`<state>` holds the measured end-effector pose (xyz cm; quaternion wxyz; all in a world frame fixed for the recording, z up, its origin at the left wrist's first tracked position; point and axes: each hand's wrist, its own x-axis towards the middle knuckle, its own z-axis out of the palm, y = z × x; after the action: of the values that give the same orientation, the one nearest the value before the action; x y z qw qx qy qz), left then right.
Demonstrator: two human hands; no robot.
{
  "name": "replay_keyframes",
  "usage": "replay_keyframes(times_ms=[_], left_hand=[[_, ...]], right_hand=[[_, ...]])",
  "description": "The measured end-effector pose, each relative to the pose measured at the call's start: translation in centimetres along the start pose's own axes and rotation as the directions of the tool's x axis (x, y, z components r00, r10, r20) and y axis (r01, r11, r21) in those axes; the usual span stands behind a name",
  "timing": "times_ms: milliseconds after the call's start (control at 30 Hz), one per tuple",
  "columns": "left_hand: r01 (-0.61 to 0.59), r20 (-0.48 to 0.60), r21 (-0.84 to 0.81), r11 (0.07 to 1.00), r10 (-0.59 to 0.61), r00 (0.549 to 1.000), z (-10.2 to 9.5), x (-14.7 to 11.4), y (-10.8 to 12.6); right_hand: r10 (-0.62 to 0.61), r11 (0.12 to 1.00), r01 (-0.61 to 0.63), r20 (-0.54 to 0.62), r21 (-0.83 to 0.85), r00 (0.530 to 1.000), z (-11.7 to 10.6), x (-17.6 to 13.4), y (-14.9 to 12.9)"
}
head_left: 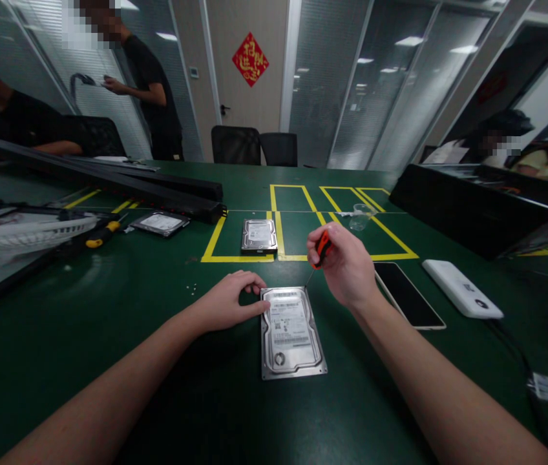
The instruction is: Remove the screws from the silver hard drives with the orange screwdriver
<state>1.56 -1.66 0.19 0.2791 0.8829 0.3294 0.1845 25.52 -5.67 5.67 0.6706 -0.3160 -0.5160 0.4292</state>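
A silver hard drive (287,336) with a white label lies flat on the green table in front of me. At its far left corner, my left hand (235,298) grips the drive, thumb on the top face and fingers by the edge. My right hand (346,265) is closed round the red and black handle of a screwdriver (323,249). The thin shaft slants down to the drive's far right corner; its tip is too small to make out exactly. Several tiny pale bits, perhaps screws, lie left of my left hand.
A second hard drive (259,236) sits inside yellow tape, and a third (161,223) is farther left near a yellow-handled screwdriver (103,235). To the right are a phone (412,295), a white power bank (463,289), a plastic cup (360,217) and a black case (458,206). Other people are beyond.
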Motion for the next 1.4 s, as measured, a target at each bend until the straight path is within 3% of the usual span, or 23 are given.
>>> replay_keyframes(times_ms=[333, 533, 833, 1400], left_hand=[[0.006, 0.0, 0.006, 1.0, -0.006, 1.0, 0.02, 0.02, 0.06], [0.013, 0.005, 0.0, 1.0, -0.013, 1.0, 0.03, -0.03, -0.01], [0.005, 0.006, -0.003, 1.0, -0.005, 1.0, -0.01, 0.02, 0.15], [-0.01, -0.003, 0.014, 1.0, 0.01, 1.0, 0.1, 0.0, -0.16]], right_hand=[[-0.004, 0.996, -0.001, 0.054, 0.092, 0.999, 0.16, -0.08, -0.01], [-0.008, 1.0, 0.008, 0.012, -0.019, 1.0, 0.02, -0.17, 0.18], [0.008, 0.999, -0.009, 0.027, 0.047, 1.0, 0.17, -0.07, -0.01], [0.003, 1.0, -0.003, 0.009, -0.001, 1.0, 0.04, -0.02, 0.07]])
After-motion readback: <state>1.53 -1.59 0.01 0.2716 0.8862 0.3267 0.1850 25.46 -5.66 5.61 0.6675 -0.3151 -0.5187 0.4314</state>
